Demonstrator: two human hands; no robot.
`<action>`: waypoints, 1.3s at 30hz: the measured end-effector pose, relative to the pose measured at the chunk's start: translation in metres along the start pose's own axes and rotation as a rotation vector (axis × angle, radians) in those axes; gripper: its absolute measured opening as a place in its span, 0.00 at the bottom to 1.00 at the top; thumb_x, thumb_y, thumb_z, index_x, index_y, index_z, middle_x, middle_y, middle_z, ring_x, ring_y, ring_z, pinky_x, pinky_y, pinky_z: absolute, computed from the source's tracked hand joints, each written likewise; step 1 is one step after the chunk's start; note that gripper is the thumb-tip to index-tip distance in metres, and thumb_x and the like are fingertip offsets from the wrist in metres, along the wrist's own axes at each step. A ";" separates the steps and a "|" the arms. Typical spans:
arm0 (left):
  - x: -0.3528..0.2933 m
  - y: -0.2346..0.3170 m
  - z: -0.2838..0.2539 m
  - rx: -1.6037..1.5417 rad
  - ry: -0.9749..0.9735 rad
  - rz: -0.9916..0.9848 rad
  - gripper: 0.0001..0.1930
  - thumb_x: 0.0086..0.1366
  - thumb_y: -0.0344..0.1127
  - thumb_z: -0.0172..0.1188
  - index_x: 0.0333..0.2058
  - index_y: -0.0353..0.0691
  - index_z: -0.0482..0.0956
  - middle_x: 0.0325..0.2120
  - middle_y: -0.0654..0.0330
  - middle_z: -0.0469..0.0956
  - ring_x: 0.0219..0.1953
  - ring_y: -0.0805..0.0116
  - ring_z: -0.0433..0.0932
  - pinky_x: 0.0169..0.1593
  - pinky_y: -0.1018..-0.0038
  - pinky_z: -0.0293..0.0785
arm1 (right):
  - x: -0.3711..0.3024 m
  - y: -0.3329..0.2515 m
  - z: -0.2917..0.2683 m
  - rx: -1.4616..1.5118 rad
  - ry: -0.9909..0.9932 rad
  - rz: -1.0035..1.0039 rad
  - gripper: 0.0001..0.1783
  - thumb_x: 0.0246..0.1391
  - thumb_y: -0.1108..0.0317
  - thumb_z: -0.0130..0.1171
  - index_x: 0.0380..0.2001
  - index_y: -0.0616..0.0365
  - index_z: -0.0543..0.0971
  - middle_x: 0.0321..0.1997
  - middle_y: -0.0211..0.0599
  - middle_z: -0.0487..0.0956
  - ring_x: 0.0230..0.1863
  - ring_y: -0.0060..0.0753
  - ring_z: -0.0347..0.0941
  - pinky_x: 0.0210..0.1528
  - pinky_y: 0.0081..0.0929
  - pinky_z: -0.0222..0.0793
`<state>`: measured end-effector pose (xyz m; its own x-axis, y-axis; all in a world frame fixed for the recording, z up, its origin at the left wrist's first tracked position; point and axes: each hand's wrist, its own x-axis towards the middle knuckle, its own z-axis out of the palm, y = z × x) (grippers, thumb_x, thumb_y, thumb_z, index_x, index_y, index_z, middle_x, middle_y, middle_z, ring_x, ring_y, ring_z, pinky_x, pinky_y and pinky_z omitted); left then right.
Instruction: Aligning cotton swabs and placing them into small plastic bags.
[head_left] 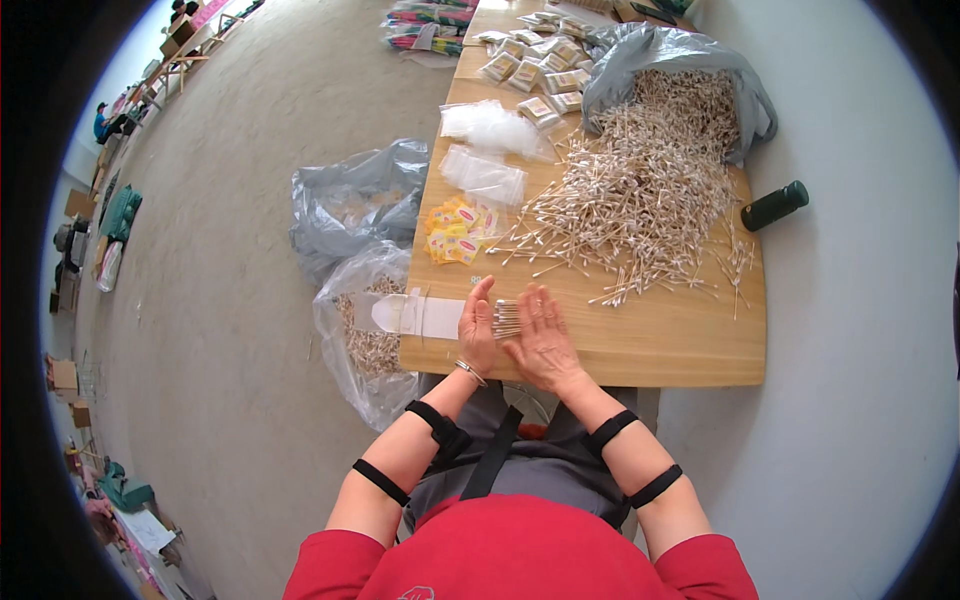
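Observation:
A small bundle of cotton swabs (507, 319) lies on the wooden table between my two hands. My left hand (478, 328) stands on its side at the left ends of the swabs, fingers stretched out. Flat over their right part rests my right hand (545, 343), its fingers extended and covering some of them. Left of my left hand is a white strip (442, 319) with a clear rounded plastic end (388, 313) reaching past the table's left edge. Beyond my hands spreads a large heap of loose cotton swabs (640, 190).
A grey plastic bag (755, 95) lies open around the heap. Clear small bags (485, 175), yellow cards (458, 235) and filled packets (540, 65) line the table's left side. A dark green bottle (775, 205) is by the wall. A clear bag of swabs (375, 345) hangs left.

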<state>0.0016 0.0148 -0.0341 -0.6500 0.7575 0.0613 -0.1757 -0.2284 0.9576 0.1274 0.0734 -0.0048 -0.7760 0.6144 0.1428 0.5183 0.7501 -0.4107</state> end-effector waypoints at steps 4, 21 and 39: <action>-0.001 0.000 0.003 -0.035 -0.005 -0.038 0.26 0.72 0.47 0.39 0.59 0.31 0.60 0.59 0.53 0.63 0.63 0.65 0.57 0.66 0.70 0.49 | 0.013 -0.006 0.006 -0.163 -0.200 -0.034 0.48 0.53 0.46 0.51 0.65 0.68 0.47 0.71 0.54 0.41 0.73 0.51 0.32 0.71 0.45 0.30; 0.002 -0.013 -0.004 -0.105 -0.013 -0.034 0.27 0.72 0.48 0.39 0.59 0.31 0.60 0.60 0.53 0.62 0.64 0.65 0.57 0.67 0.69 0.49 | -0.001 -0.014 0.007 -0.239 -0.227 0.011 0.48 0.54 0.42 0.48 0.66 0.64 0.46 0.72 0.47 0.42 0.74 0.45 0.31 0.71 0.46 0.24; 0.005 -0.019 -0.007 -0.155 -0.013 -0.050 0.27 0.72 0.48 0.38 0.59 0.30 0.59 0.59 0.52 0.62 0.63 0.63 0.58 0.66 0.68 0.51 | 0.003 -0.006 0.001 -0.252 -0.207 -0.007 0.49 0.54 0.40 0.47 0.67 0.61 0.45 0.73 0.45 0.41 0.74 0.43 0.30 0.71 0.46 0.24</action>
<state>-0.0034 0.0181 -0.0536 -0.6280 0.7780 0.0190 -0.3201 -0.2806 0.9049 0.1215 0.0706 -0.0022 -0.8233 0.5653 -0.0515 0.5650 0.8073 -0.1706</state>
